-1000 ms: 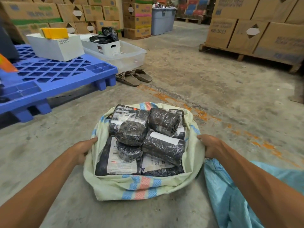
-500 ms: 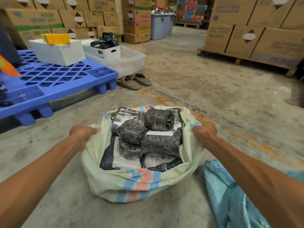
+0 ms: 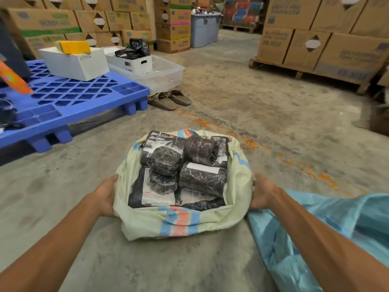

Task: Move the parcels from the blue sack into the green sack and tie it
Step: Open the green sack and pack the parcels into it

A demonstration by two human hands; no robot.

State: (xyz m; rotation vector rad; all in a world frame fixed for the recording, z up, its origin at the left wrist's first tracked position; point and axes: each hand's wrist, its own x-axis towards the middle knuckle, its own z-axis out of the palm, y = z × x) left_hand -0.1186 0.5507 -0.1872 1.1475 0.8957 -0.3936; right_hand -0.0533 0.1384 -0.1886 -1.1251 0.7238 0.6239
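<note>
The pale green sack (image 3: 179, 224), with a blue and red stripe, sits open on the concrete floor in front of me. Several black-wrapped parcels (image 3: 202, 180) with white labels fill it to the rim. My left hand (image 3: 107, 193) grips the sack's left side. My right hand (image 3: 263, 192) grips its right side, and the fingers of both are hidden in the fabric. The light blue sack (image 3: 315, 228) lies flat and crumpled on the floor under my right forearm.
A blue plastic pallet (image 3: 73, 98) with a white box (image 3: 77, 62) stands at the left. Beyond it are a clear tub (image 3: 166, 74) and a pair of sandals (image 3: 170, 99). Stacked cartons on a wooden pallet (image 3: 315, 49) line the right, with a grey bin (image 3: 204, 30) far back.
Both hands pulled the sack's rim up, then came down again to its sides. The sack's mouth has settled lower around the parcels.
</note>
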